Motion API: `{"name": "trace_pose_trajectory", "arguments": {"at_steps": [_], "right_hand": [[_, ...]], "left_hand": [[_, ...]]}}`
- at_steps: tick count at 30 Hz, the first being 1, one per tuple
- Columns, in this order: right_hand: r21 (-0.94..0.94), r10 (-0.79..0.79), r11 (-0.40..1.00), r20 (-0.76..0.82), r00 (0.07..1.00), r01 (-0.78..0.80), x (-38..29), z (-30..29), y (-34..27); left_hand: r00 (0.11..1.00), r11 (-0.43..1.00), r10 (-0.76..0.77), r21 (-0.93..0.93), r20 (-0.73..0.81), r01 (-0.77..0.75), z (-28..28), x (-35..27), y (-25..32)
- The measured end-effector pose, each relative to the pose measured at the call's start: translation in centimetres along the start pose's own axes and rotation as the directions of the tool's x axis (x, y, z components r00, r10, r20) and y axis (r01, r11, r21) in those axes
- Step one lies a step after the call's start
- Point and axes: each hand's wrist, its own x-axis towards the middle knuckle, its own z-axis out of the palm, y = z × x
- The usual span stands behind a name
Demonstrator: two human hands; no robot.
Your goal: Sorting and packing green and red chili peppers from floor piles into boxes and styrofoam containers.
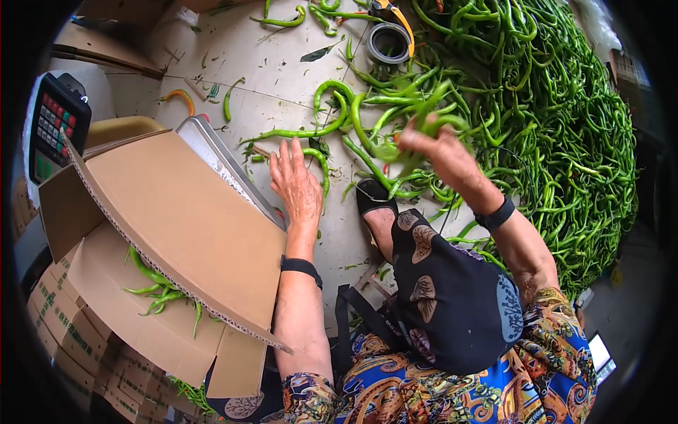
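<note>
My right hand (447, 151), blurred by motion, grips several long green chili peppers (431, 114) beside a large heap of the same peppers (561, 138). My left hand (297, 183) hovers palm down over the tiled floor, its fingers slightly apart and nothing visible in them. A curved green pepper (322, 175) lies along its edge; whether they touch is unclear. Left of that forearm, an open cardboard carton (185, 212) with raised flaps holds green peppers (159, 289), mostly hidden by the near flap. Loose peppers (299, 132) are strewn between my hands.
Beneath the carton shows the metal platform of a scale (228, 164), with its keypad unit (58, 122) at left. A roll of grey tape (389, 43) and a yellow-handled tool (403, 24) lie at the heap's edge. Stacked printed cartons (69, 328) stand lower left. My shoe (375, 196) is among peppers.
</note>
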Motion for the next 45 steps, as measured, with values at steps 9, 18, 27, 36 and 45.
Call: {"name": "trace_pose_trajectory", "arguments": {"at_steps": [9,18,27,36,45], "right_hand": [[0.109,0.204,0.967,0.201,0.958,-0.228,0.5,0.1,3.0],[-0.442,0.012,0.892,-0.178,0.984,-0.091,3.2,-6.6,0.6],[-0.872,-0.360,0.484,-0.120,0.925,0.075,3.6,-10.2,2.3],[-0.651,-0.164,0.642,0.398,0.902,0.404,-0.2,-1.2,3.6],[-0.090,0.261,0.963,0.085,0.962,-0.253,-2.0,-1.1,7.6]], "left_hand": [[0.999,0.982,-0.023,0.186,0.033,0.016,2.3,0.7,-1.4],[0.997,1.000,-0.024,0.005,-0.074,0.025,-0.5,-1.0,0.7],[0.715,0.265,-0.652,-0.807,0.253,0.527,3.9,-7.5,-1.3],[0.719,0.567,-0.647,-0.471,0.254,0.676,7.7,-9.4,3.1],[0.601,0.506,-0.799,-0.511,0.027,0.695,5.3,-7.3,2.0]]}}
